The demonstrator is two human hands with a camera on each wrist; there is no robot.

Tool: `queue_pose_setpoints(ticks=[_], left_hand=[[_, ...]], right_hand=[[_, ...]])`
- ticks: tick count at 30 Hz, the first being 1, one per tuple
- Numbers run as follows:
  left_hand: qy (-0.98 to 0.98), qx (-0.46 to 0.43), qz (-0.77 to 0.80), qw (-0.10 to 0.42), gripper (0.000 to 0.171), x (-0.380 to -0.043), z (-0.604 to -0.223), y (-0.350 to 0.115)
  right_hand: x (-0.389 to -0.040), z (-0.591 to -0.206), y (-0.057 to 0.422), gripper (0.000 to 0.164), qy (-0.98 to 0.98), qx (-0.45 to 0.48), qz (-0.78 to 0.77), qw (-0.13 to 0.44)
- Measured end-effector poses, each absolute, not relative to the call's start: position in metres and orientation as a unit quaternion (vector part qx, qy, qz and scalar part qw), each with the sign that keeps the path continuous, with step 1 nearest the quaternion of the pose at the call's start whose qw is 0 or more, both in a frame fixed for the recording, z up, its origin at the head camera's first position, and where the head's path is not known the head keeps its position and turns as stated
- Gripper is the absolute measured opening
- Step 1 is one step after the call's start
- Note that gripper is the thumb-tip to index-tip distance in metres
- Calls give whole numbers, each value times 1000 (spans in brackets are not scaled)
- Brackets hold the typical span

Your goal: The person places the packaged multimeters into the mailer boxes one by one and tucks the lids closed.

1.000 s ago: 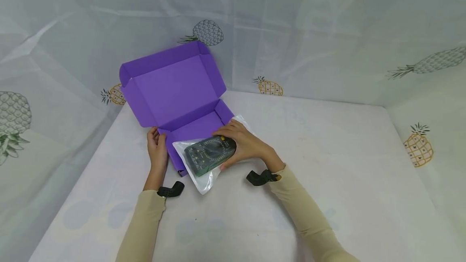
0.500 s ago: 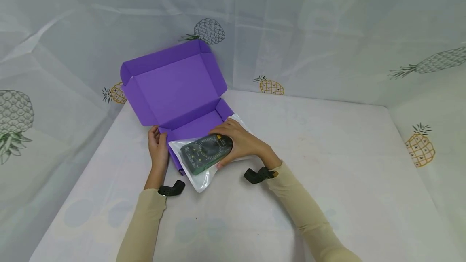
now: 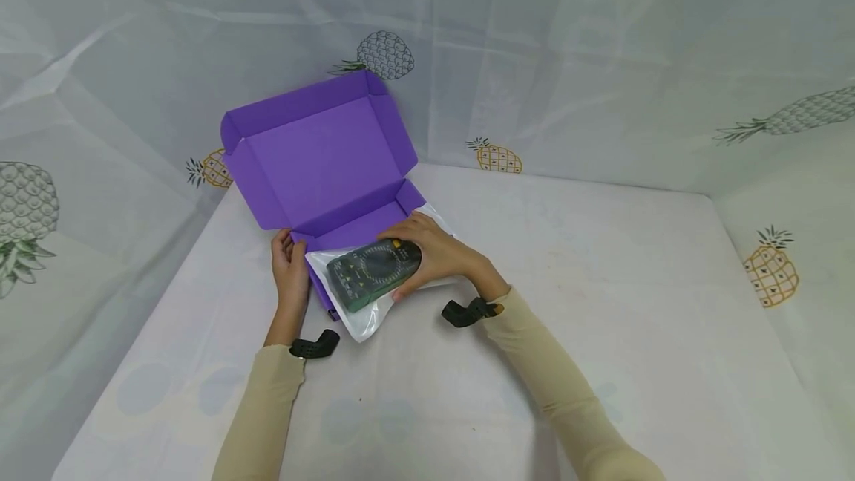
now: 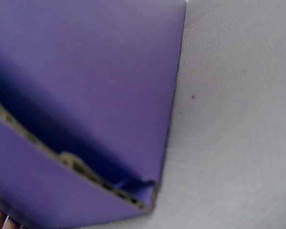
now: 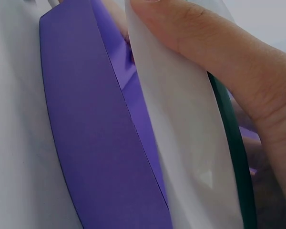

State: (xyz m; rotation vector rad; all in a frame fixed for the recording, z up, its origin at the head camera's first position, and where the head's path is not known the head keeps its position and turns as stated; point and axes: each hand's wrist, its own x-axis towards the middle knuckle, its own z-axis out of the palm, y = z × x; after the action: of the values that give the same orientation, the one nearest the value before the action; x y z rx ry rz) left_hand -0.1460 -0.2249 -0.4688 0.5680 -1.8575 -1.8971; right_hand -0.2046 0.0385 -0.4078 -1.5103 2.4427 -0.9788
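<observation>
A purple cardboard box (image 3: 320,154) stands with its lid raised at the back left of the table. My left hand (image 3: 290,277) holds the left side wall of its base near the lid hinge, fingers curled outside and thumb at the rim. Over the base, my right hand (image 3: 437,252) grips a dark green multimeter (image 3: 367,273) in a white-backed clear plastic bag (image 3: 364,324). Its dial and jack end face up and left, while the hand covers the other end. In the right wrist view, the thumb (image 5: 200,28) presses along the bag beside the box's front wall (image 5: 100,124).
A white cloth (image 3: 601,303) covers the table, and pale curtains (image 3: 574,58) with pineapple prints hang behind and at both sides. A black wrist camera (image 3: 315,345) sits on the left wrist, another black camera (image 3: 470,312) on the right.
My right hand has moved the bagged multimeter a little left and away from me, further over the box base. The left hand keeps its hold on the box wall.
</observation>
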Motion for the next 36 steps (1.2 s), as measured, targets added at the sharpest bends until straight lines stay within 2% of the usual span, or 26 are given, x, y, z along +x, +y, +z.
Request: queue_pose_setpoints(ticks=[36], left_hand=[[-668, 206, -683, 214, 43, -146, -467, -223]], right_hand=[[-216, -409, 28, 93, 821, -485, -295, 65]])
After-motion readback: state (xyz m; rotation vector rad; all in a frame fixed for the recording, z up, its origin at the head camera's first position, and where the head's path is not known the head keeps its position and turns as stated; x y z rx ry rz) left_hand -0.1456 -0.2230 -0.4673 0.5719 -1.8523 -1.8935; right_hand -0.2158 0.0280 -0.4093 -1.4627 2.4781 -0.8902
